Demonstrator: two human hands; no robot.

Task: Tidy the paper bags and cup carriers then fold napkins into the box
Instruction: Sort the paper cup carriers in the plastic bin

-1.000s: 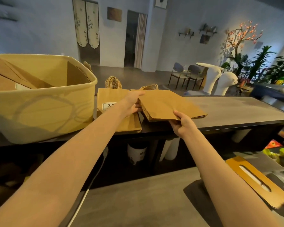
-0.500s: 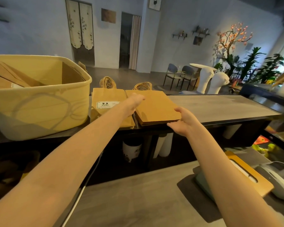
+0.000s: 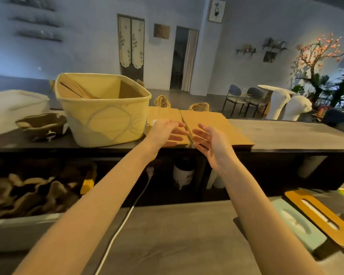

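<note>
- Two forearms reaching forward over near grey counter (image 3: 177, 235); white cable (image 3: 125, 219) trailing across it, flat orange cutout sheet (image 3: 318, 215) on a pale green one (image 3: 298, 225) at near right. Possibly cup carriers; cannot tell.
- Below the upper shelf, left: open bin of crumpled brown material (image 3: 28, 191). Identity unclear, blurred.
- Left hand (image 3: 167, 132): fingers straight, relaxed, holding nothing, over the left stack of paper bags (image 3: 163, 116). Contact with stack not resolvable.
- Right hand (image 3: 211, 141): palm turned inward, fingers extended, nothing gripped, at near edge of the right stack of paper bags (image 3: 213, 124).
- Both stacks flat on the dark raised shelf (image 3: 286, 135), side by side, long edges touching or nearly so, twine handles (image 3: 199, 106) pointing away.
- Yellow tub (image 3: 103, 116) just left of the stacks, with flat brown cardboard pieces (image 3: 75, 90) leaning inside.
- Further left: dark crumpled bowl-like item (image 3: 42, 124), white container (image 3: 14, 104).
- Beyond: chairs, white table, lit tree.
- Judgement on progress: bag squaring looks close to done, stacks aligned. Cup carriers apparently not yet sorted. Napkins and destination box not identified in view; folding stage not started as far as visible. Roughly early third of task.
</note>
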